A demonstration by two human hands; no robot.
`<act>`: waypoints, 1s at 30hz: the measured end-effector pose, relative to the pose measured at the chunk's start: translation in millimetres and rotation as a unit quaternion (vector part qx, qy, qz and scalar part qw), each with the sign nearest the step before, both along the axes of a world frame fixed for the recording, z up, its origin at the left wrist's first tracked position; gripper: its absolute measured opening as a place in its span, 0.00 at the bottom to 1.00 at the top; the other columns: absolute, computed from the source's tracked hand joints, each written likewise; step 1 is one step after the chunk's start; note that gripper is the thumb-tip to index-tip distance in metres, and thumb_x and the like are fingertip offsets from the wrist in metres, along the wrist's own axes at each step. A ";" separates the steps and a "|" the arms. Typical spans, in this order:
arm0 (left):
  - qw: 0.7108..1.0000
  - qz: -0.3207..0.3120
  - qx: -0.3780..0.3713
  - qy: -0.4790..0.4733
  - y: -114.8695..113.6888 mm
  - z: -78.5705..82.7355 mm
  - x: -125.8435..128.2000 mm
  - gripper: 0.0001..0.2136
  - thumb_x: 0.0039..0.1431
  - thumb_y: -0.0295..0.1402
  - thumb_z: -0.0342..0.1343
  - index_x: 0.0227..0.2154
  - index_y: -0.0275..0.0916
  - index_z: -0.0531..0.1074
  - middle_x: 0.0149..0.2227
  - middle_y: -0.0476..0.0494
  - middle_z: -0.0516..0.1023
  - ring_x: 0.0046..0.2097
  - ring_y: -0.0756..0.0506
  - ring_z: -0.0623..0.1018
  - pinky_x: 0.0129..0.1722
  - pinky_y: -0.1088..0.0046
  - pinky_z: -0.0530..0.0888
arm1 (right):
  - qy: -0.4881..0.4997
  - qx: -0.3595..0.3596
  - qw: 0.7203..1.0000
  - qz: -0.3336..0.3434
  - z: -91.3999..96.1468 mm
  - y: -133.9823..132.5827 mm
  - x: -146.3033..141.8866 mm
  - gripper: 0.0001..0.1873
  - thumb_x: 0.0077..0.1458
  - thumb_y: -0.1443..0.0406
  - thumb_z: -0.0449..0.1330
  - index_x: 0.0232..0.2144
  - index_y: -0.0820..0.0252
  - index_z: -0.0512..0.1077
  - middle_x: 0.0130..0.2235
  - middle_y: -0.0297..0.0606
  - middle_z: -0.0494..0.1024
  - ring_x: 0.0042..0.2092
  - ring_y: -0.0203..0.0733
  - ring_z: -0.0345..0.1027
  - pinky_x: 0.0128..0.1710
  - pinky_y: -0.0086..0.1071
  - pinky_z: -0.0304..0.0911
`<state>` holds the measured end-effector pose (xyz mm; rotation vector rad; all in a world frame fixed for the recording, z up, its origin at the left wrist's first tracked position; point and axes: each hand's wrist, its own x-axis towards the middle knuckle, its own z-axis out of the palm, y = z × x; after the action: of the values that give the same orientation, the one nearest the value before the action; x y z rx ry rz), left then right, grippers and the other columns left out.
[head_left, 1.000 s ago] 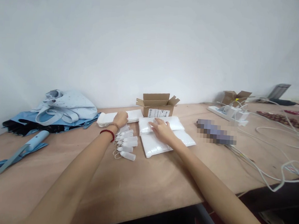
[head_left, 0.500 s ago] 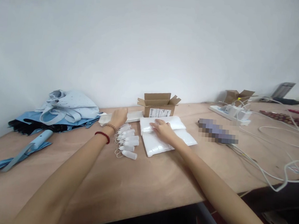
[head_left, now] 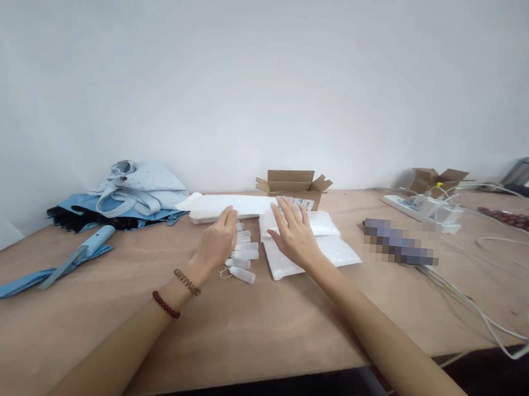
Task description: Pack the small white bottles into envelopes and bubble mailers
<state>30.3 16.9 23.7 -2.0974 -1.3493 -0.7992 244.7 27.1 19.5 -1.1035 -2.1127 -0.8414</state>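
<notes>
My left hand (head_left: 218, 240) is over the table with its fingers pressed together, the tips at the front edge of a long white paper stack (head_left: 222, 205). Whether anything is between those fingers is hidden. Just right of it, several small white plastic bottles (head_left: 242, 274) with thin string loops lie in a row, partly covered by the hand. My right hand (head_left: 294, 236) is open, fingers spread, over white plastic packets (head_left: 333, 252) and at the right end of the paper. The packets overlap one another, the upper one partly hidden.
An open cardboard box (head_left: 293, 182) stands behind the packets. At left lie a light blue cloth bag (head_left: 141, 185) and a folded blue umbrella (head_left: 99, 240). A pixelated object (head_left: 396, 242), a power strip (head_left: 422, 207), white cables and another small box (head_left: 437, 180) are at right.
My left hand has come back toward me from the paper, exposing a bright white upper surface. My right hand has lifted its fingers and spread them. The view has shifted slightly left.
</notes>
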 end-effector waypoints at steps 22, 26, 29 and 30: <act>0.724 -0.083 -0.239 -0.642 25.2 12.0 -50.7 0.19 0.51 0.29 0.58 0.47 0.30 0.70 0.47 0.32 0.75 0.42 0.41 0.78 0.38 0.64 0.77 | -0.070 0.031 0.997 0.021 -10.0 1.7 0.6 0.23 0.57 0.79 0.43 0.51 0.73 0.68 0.53 0.54 0.71 0.57 0.52 0.61 0.58 0.50 0.53; 0.610 -0.160 -0.355 -0.690 24.3 10.6 -55.1 0.14 0.42 0.23 0.61 0.36 0.29 0.74 0.36 0.37 0.80 0.35 0.45 0.79 0.32 0.73 0.76 | -0.055 -0.008 0.998 0.043 -8.3 0.1 -0.2 0.25 0.53 0.78 0.47 0.54 0.74 0.65 0.57 0.59 0.66 0.61 0.54 0.55 0.60 0.50 0.52; 0.597 -0.178 -0.391 -0.678 17.5 12.5 -47.8 0.16 0.40 0.23 0.63 0.37 0.30 0.75 0.35 0.38 0.81 0.34 0.44 0.80 0.32 0.71 0.77 | -0.059 -0.061 0.995 0.047 -6.4 -3.4 -0.2 0.33 0.52 0.71 0.55 0.61 0.72 0.56 0.63 0.61 0.57 0.65 0.59 0.45 0.61 0.55 0.47; 0.594 -0.191 -0.401 -0.671 14.7 13.6 -43.8 0.17 0.40 0.23 0.63 0.38 0.30 0.75 0.36 0.38 0.81 0.35 0.43 0.80 0.33 0.69 0.77 | -0.060 -0.078 0.994 0.050 -6.0 -4.4 -0.1 0.38 0.51 0.67 0.58 0.63 0.71 0.52 0.64 0.61 0.52 0.66 0.61 0.41 0.61 0.57 0.45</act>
<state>-13.5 31.6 37.3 -2.3634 -2.2589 -2.7922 244.6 22.8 13.5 -1.0377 -2.3457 -0.7220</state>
